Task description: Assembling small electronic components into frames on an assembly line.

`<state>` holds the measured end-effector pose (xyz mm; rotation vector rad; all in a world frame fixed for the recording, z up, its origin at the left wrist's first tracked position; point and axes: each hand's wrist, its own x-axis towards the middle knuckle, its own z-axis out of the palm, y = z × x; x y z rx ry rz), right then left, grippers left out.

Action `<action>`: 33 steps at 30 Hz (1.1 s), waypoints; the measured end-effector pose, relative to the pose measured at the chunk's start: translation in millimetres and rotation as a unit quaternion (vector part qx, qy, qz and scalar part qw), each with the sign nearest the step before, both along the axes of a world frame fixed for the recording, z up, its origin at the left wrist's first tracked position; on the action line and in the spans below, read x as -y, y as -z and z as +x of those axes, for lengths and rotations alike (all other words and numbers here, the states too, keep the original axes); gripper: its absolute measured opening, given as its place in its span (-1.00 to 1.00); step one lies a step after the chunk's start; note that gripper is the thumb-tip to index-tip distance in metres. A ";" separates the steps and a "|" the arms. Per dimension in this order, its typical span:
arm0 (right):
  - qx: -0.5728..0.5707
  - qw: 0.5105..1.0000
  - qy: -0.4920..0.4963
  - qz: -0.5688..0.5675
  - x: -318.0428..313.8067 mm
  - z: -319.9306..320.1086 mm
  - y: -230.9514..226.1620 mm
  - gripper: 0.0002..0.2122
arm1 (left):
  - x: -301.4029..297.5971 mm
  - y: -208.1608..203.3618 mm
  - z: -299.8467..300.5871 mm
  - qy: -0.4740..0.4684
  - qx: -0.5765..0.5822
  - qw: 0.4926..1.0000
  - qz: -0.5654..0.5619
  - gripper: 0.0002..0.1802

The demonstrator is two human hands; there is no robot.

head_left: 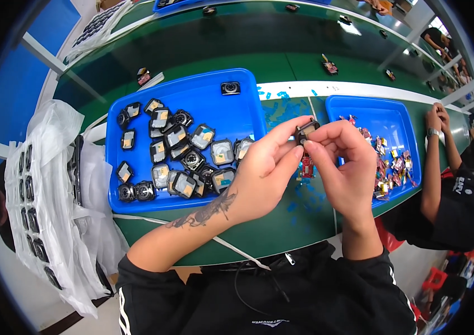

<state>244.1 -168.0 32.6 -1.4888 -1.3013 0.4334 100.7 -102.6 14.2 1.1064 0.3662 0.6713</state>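
Note:
Between the two blue trays, over the green bench, I hold a small black smartwatch case (306,130) up in both hands. My left hand (260,174) grips it from the left with the fingers closed. The thumb and forefinger of my right hand (346,162) pinch its right and lower side. Just below the case is a small red electronic part (307,167); whether it hangs from the case or lies on the bench I cannot tell. The large blue tray (192,85) on the left holds many loose black watch cases (193,160).
A smaller blue tray (354,104) at right holds small red and yellow parts (398,163). Blue film scraps (281,109) litter the green bench (164,237). Wrapped trays of cases (41,212) stack at left. A co-worker (443,195) sits at right. Parts (329,66) lie on the belt beyond.

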 end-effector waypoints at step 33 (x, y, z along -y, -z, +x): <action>0.029 0.999 -0.012 0.040 0.7 17.5 -10.1 -0.68 | 7.5 2.1 2.2 0.047 0.062 0.996 -0.032 -0.54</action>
